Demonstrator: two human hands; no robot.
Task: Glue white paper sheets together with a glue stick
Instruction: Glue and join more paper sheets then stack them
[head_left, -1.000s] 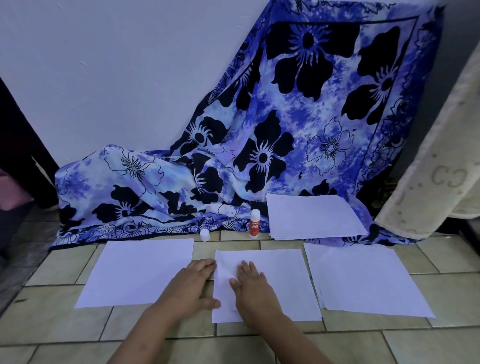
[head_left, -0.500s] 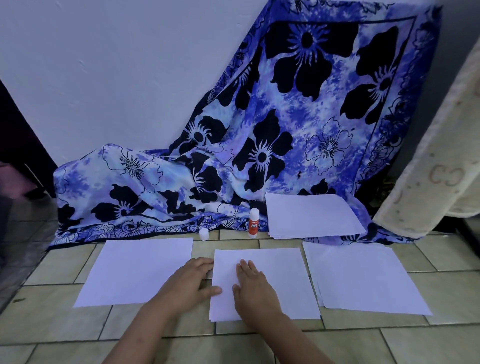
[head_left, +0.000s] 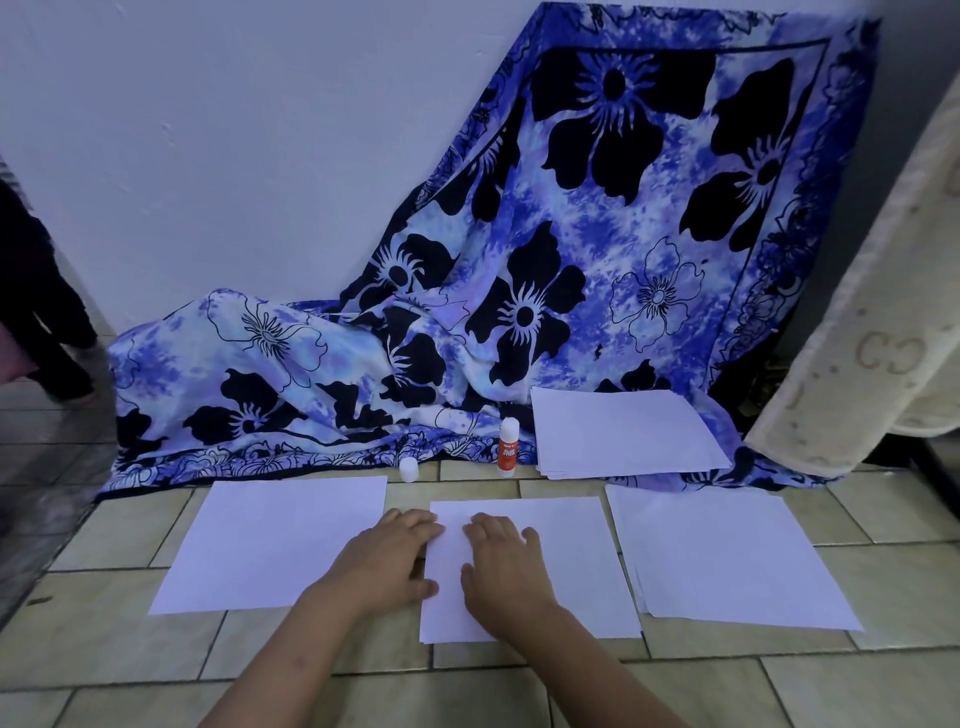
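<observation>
The fingers (head_left: 488, 526) of the right hand (head_left: 501, 569) lie straight and flat on the middle sheet (head_left: 563, 561), gripping nothing. The left hand (head_left: 387, 558) is flat too. It rests mostly on the floor (head_left: 883, 686), with its fingertips and thumb touching the sheet's left edge.

This looks like the pressing step: both palms bear down as if to smooth the paper and set a glued joint. Whether 1 sheet or 2 lie under the hands cannot be told.

Just beside it on the left lies a single sheet (head_left: 275, 540). On the right is a loose pile (head_left: 717, 556) showing more than 1 edge. Beyond the middle sheet's far edge the glue stick (head_left: 508, 448) stands upright at the hem of a blue flowered cloth (head_left: 571, 234). Its small white cap (head_left: 409, 470) stands apart to the left. A stack of sheets (head_left: 623, 431) rests on the cloth just right of the stick.

The next move likely calls for lifting 1 hand and reaching forward past the paper. It would go for the stick or a fresh sheet, while the other hand keeps the paper from sliding on the smooth tiles.
</observation>
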